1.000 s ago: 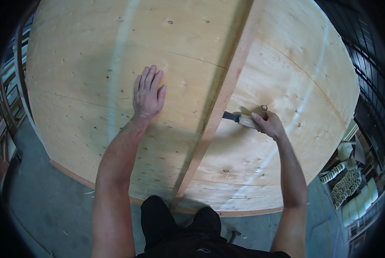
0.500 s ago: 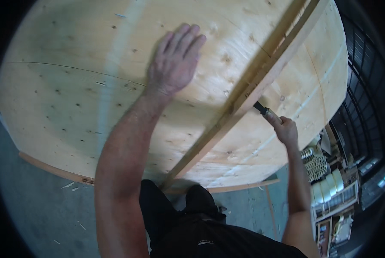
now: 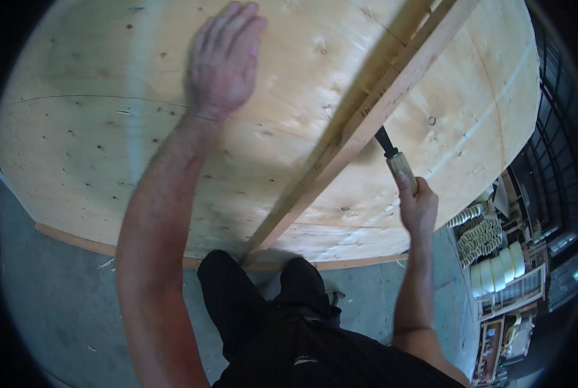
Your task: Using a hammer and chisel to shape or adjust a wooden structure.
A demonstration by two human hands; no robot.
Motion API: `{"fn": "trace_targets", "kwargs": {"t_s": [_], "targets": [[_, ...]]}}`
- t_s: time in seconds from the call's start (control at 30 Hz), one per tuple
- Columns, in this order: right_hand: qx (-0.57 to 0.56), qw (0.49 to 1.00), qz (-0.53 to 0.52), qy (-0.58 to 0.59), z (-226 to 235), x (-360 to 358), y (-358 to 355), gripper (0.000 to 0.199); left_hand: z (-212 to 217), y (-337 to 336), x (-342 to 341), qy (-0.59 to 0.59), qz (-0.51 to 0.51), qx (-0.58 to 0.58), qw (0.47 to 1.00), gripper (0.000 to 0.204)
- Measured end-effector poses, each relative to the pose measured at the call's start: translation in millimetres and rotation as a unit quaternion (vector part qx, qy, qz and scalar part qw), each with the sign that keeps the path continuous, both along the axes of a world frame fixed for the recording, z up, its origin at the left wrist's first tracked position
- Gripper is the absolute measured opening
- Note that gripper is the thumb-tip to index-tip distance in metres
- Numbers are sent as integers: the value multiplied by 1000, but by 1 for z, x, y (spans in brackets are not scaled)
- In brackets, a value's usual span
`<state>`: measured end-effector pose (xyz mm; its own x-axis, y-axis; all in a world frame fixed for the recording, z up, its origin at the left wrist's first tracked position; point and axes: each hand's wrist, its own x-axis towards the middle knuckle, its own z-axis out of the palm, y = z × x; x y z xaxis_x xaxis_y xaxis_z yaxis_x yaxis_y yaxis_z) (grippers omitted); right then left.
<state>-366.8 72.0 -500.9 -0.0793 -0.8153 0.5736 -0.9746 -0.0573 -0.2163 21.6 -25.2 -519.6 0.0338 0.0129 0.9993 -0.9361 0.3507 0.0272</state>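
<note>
A large pale plywood panel (image 3: 289, 84) with a curved outline fills the view in front of me. My left hand (image 3: 224, 68) lies flat on it, left of a long wooden batten (image 3: 366, 132), fingers stretched out and holding nothing. My right hand (image 3: 420, 205) is closed around the wooden handle of a chisel-like tool (image 3: 399, 163). The tool's dark blade points up to the batten's right edge. Its tip meets or passes under that edge, so its end is hidden. The batten slants from the upper right down toward my legs.
A wooden strip (image 3: 75, 239) edges the panel's near side, by my legs (image 3: 227, 278). Below it lies a grey floor (image 3: 63, 304) with wood scraps. At the right stand white rolls (image 3: 499, 268), bundled cord-like material (image 3: 479, 239) and wooden frames (image 3: 489, 349).
The view has shifted. My right hand has drawn nearer my body, and the tool stands more upright in the picture. My left hand stays flat at about the same spot on the panel.
</note>
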Motion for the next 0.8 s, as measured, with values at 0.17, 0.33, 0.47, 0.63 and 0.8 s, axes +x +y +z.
{"fn": "trace_targets", "kwargs": {"t_s": [0.17, 0.33, 0.47, 0.63, 0.8], "targets": [[-1, 998, 37, -50, 0, 18, 5, 45, -10, -11, 22, -6, -28, -61, 998, 30], [94, 978, 143, -118, -4, -45, -42, 59, -6, -9, -7, -8, 1, -20, 1000, 31], [71, 967, 208, -127, 6, -78, -75, 54, -6, 3, -15, -32, 31, 2, 999, 32], [85, 951, 258, -148, 3, -140, -82, 48, -14, -3, -9, -20, 67, 32, 997, 36], [101, 916, 312, -231, -54, -154, -84, 53, -8, -6, -11, -35, 69, 37, 996, 39]]}}
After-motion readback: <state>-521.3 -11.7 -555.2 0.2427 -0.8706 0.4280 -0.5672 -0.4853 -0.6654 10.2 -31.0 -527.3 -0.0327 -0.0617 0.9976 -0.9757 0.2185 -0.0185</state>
